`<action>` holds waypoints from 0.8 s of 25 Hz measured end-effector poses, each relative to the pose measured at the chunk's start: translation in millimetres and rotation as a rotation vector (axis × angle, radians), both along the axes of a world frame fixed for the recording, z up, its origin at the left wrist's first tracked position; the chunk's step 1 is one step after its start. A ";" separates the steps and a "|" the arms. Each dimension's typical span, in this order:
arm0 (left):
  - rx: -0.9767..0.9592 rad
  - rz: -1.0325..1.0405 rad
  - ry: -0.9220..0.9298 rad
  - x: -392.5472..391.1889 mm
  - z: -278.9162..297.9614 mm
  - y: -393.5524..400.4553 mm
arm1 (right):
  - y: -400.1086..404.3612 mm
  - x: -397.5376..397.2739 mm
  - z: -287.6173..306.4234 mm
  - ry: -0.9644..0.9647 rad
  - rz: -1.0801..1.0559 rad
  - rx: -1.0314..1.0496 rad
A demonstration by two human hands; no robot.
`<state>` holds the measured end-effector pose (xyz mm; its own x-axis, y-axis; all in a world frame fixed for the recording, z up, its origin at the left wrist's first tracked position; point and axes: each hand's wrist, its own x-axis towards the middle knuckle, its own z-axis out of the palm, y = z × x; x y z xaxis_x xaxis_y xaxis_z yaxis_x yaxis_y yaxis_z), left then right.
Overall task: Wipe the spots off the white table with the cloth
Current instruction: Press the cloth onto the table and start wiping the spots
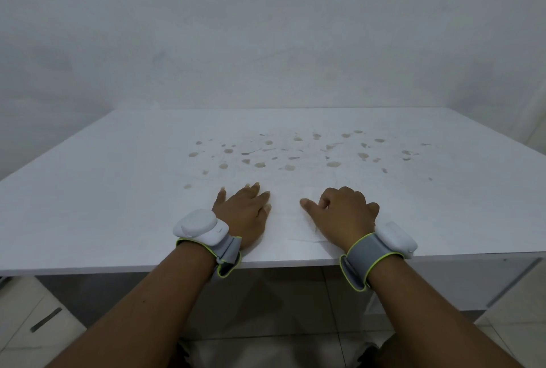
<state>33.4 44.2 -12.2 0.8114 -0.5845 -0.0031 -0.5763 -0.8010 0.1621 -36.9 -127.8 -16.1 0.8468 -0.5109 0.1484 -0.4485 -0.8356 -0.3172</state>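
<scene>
The white table carries several brownish spots scattered across its middle, from left of centre to the far right. A thin white cloth, hard to tell from the tabletop, lies flat near the front edge between my hands. My left hand rests palm down with its fingers apart, fingertips at the cloth's left edge. My right hand has its fingers curled on the cloth's right side, with the thumb stretched out on the cloth. Both wrists wear grey straps with white devices.
A pale wall rises directly behind the table's far edge. The table's front edge runs just under my wrists. Below it are a tiled floor and a grey panel.
</scene>
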 end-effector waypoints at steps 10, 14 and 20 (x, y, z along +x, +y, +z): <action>0.008 -0.023 0.015 5.9 -15.8 -2.2 | -1.6 -4.3 -4.2 -0.064 -0.007 0.017; 0.013 -0.025 0.009 5.5 -16.4 3.1 | -3.6 -5.2 0.8 -0.044 0.002 0.023; -0.011 -0.018 -0.006 4.0 -17.9 4.3 | 1.6 -4.3 5.5 0.035 -0.013 -0.029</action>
